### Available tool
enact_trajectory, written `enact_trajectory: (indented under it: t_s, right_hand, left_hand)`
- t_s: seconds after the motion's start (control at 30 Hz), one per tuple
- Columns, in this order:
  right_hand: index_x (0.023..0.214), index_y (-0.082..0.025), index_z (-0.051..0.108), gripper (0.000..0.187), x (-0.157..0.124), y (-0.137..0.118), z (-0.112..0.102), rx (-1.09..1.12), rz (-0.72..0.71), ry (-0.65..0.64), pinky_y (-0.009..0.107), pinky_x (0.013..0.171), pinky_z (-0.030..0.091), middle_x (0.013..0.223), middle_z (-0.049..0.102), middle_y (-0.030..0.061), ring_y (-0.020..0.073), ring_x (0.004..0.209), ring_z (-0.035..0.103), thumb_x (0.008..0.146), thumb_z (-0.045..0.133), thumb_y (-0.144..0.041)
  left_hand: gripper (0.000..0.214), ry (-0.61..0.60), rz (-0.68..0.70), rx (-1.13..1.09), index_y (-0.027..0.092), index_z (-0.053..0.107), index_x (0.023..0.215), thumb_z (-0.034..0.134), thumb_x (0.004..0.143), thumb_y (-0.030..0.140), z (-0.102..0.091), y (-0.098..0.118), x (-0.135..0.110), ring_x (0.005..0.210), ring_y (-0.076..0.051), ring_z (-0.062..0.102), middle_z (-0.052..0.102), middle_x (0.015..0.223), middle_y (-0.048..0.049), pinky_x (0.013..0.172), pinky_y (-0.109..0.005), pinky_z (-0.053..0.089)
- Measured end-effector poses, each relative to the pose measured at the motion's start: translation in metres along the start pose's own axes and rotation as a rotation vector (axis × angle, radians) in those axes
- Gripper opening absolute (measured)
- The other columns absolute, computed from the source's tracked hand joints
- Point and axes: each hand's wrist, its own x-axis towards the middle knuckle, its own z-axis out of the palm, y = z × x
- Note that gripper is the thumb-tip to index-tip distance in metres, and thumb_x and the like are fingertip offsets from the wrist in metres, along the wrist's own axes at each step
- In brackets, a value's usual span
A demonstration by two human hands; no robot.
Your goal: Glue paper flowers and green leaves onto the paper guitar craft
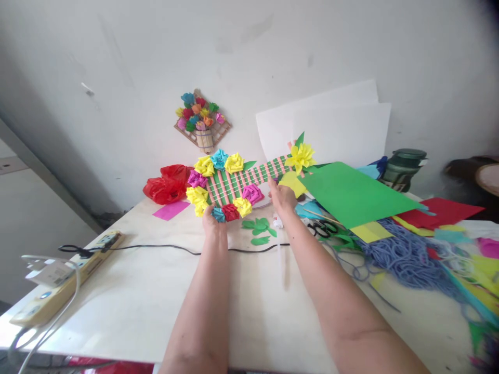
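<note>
A guitar-shaped paper craft (224,188) is held up above the table, tilted with its neck rising to the right. Paper flowers in yellow, blue, red and magenta ring its green body, and pale strings run along pink strips. My left hand (214,221) grips the lower edge of the body, its fingers mostly behind. Around the neck's underside my right hand (281,196) is closed, thumb in front. A yellow paper flower (301,157) with green leaves tops the neck's end. Below lie several cut green paper leaves (259,227) and a glue gun (278,222), partly covered by my right arm.
On the right are green paper (358,195), blue-grey yarn (405,254), black-handled scissors (323,227) and a dark jar (403,169). A power strip (93,254) sits left, its black cord (163,246) crossing the table. Red crumpled material (167,184) lies behind. A flower decoration (202,122) hangs on the wall.
</note>
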Motion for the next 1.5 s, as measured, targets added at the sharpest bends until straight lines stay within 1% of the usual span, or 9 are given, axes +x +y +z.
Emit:
enact_trajectory:
  t_s: [0.07,0.13,0.27,0.4,0.63,0.8,0.93,1.2,1.5]
  right_hand:
    - [0.069,-0.016,0.064,0.047,-0.004,-0.001,-0.005,-0.352,-0.146,0.102,0.028,0.059,0.037,0.064,0.064,0.0097,0.0226,0.070,0.061,0.078,0.045,-0.058]
    - [0.065,-0.016,0.064,0.050,-0.008,-0.004,-0.007,-0.520,-0.290,0.143,0.028,0.060,0.035,0.065,0.064,0.0103,0.0222,0.070,0.059,0.082,0.039,-0.056]
    - [0.082,-0.016,0.065,0.039,-0.005,-0.015,-0.009,-0.545,-0.567,0.169,0.027,0.066,0.035,0.080,0.066,0.0096,0.0198,0.078,0.058,0.088,0.036,-0.041]
    - [0.102,-0.017,0.064,0.028,0.012,-0.033,-0.008,-0.559,-0.707,0.103,0.031,0.081,0.035,0.104,0.064,0.0102,0.0228,0.097,0.053,0.086,0.042,-0.027]
    - [0.111,-0.019,0.062,0.033,0.042,-0.062,-0.007,-0.770,-0.633,-0.214,0.038,0.088,0.033,0.111,0.063,0.0092,0.0263,0.104,0.052,0.083,0.047,-0.029]
    - [0.102,-0.022,0.067,0.029,0.054,-0.069,-0.010,-0.800,-0.477,-0.391,0.032,0.081,0.038,0.104,0.067,0.0072,0.0232,0.098,0.057,0.079,0.051,-0.031]
    - [0.089,-0.019,0.070,0.022,0.059,-0.066,-0.011,-0.672,-0.388,-0.387,0.024,0.067,0.039,0.085,0.068,0.0045,0.0155,0.077,0.059,0.075,0.058,-0.030]
    - [0.075,-0.011,0.069,0.016,0.062,-0.061,-0.006,-0.511,-0.290,-0.404,0.021,0.050,0.034,0.052,0.053,-0.0019,0.0089,0.048,0.045,0.071,0.062,-0.025]
    - [0.070,-0.011,0.068,0.013,0.064,-0.063,-0.003,-0.446,-0.239,-0.390,0.022,0.051,0.035,0.055,0.056,-0.0005,0.0087,0.049,0.047,0.069,0.064,-0.023]
  left_hand:
    - [0.013,0.032,0.034,-0.015,0.016,0.050,0.066,0.056,0.057,0.008,0.001,0.001,0.001,0.046,-0.005,0.047,0.049,0.056,0.0062,0.050,-0.019,0.042]
    - [0.015,0.049,0.064,-0.020,0.016,0.051,0.067,0.057,0.056,0.008,0.001,0.001,0.001,0.047,-0.006,0.047,0.049,0.057,0.0060,0.049,-0.019,0.042]
    - [0.017,0.060,0.104,0.017,0.017,0.049,0.066,0.058,0.054,0.008,0.001,0.002,0.000,0.049,-0.006,0.048,0.048,0.058,0.0062,0.050,-0.019,0.042]
    - [0.017,0.062,0.111,0.034,0.017,0.050,0.066,0.059,0.053,0.009,0.001,0.002,-0.001,0.049,-0.006,0.048,0.049,0.059,0.0059,0.049,-0.020,0.042]
    - [0.025,0.013,0.114,0.039,0.016,0.053,0.072,0.061,0.049,0.008,0.003,0.001,-0.003,0.054,-0.007,0.051,0.053,0.065,0.0046,0.052,-0.020,0.043]
    - [0.026,-0.012,0.100,0.066,0.016,0.053,0.073,0.062,0.049,0.010,0.004,0.001,-0.006,0.055,-0.007,0.051,0.053,0.065,0.0045,0.053,-0.020,0.044]
    - [0.025,-0.025,0.101,0.062,0.017,0.054,0.072,0.061,0.048,0.009,0.005,0.001,-0.008,0.056,-0.007,0.052,0.054,0.066,0.0042,0.054,-0.019,0.044]
    - [0.023,-0.003,0.087,0.062,0.017,0.054,0.069,0.061,0.049,0.007,0.006,0.002,-0.009,0.054,-0.007,0.051,0.054,0.063,0.0049,0.052,-0.019,0.043]
    - [0.023,-0.026,0.054,0.072,0.017,0.051,0.068,0.062,0.050,0.009,0.003,0.002,-0.009,0.051,-0.006,0.049,0.050,0.059,0.0065,0.051,-0.020,0.041]
